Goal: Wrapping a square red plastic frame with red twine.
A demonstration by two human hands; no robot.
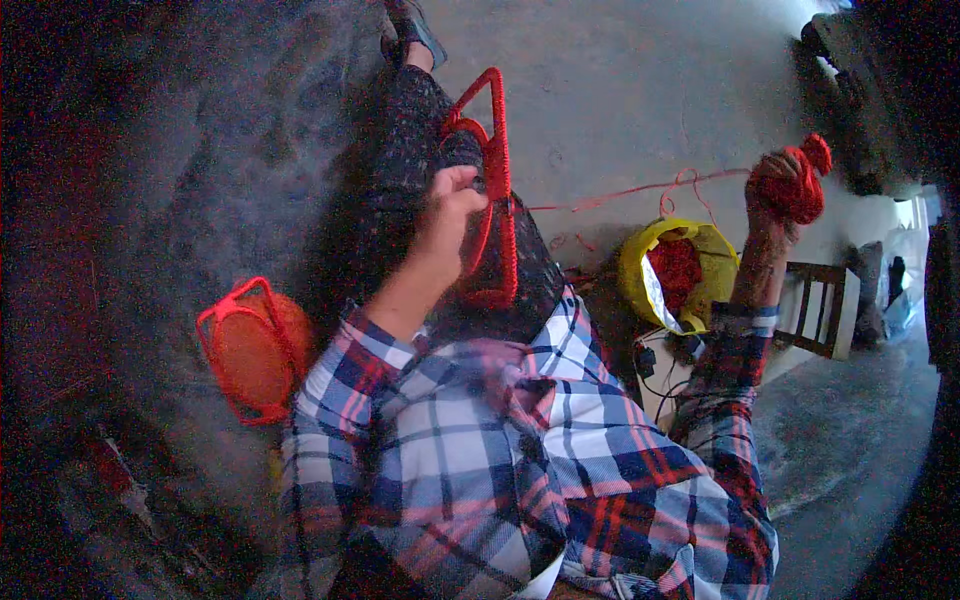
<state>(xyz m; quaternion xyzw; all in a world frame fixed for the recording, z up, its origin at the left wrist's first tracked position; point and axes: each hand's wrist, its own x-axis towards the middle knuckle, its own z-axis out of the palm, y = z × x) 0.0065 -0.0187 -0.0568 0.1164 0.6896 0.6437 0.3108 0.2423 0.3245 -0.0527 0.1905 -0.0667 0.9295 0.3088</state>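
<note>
Over my lap stands a red angular frame (pixel 503 150), its bars wrapped with red cord. My left hand (pixel 456 200) is closed on the near side of it, fingers bent in at its middle. Out to the right, my right hand (pixel 775 190) is raised and wrapped round a bundle of red cord (pixel 805 192). A single red strand (pixel 625 190) stretches between the frame and that bundle. Below the strand sits a yellow container (pixel 632 262) with a heap of red cord (pixel 678 270) inside. What the left fingertips press on is partly hidden.
On the floor at the left lies another red frame (pixel 262 290) with a rounded orange-red body. A black plug with a cable (pixel 648 358) is beside the yellow container. A slatted wooden piece (pixel 825 308) stands at the right. Dark objects line the far right edge.
</note>
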